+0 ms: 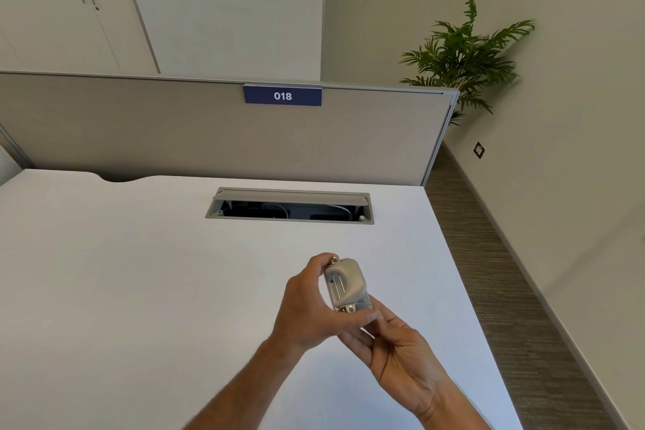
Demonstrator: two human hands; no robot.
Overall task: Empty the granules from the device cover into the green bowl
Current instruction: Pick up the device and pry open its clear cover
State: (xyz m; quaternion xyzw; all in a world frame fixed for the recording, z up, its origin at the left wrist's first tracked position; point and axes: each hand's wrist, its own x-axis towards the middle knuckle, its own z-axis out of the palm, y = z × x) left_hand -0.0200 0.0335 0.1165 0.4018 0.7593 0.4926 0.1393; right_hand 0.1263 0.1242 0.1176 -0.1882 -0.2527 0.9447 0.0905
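A small beige device cover (pixel 345 284) with a rounded hump and two pale stripes is held upright above the white desk (pixel 139 272). My left hand (pixel 307 311) grips it from the left, fingers at its top edge and thumb across its lower end. My right hand (pixel 401 349) holds it from below and behind, palm turned up. No granules can be made out on the cover. No green bowl is in view.
An open cable tray (pixel 289 208) is set into the desk behind my hands. A beige partition (pixel 174 129) with a blue "018" label (pixel 282 96) stands at the desk's back edge. The desk's right edge drops to carpet; a potted plant (pixel 460 56) stands in the corner.
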